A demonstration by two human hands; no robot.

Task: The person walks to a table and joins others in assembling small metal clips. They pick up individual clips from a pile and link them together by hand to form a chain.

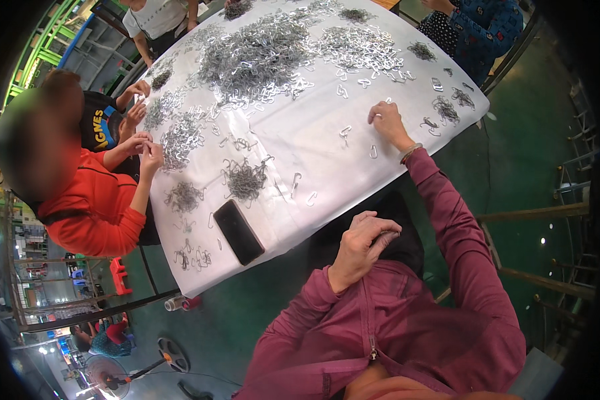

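Silvery metal clips point(253, 60) lie heaped and scattered across the white-covered bench point(280, 127) in the head view. The right hand point(388, 125) bends over the bench near a few loose clips; the left hand point(365, 245) curls above the lap. Whether either grip holds anything, I cannot tell.

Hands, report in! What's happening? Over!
Right hand over white-covered table, near loose silver looped metal clips. Left hand curled, off table. Black rectangular phone lies leftward.

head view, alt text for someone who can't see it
A person's right hand is over a white-covered table heaped with small metal clips; the left hand is near the body. Other people line the table, and a dark phone lies near its edge.
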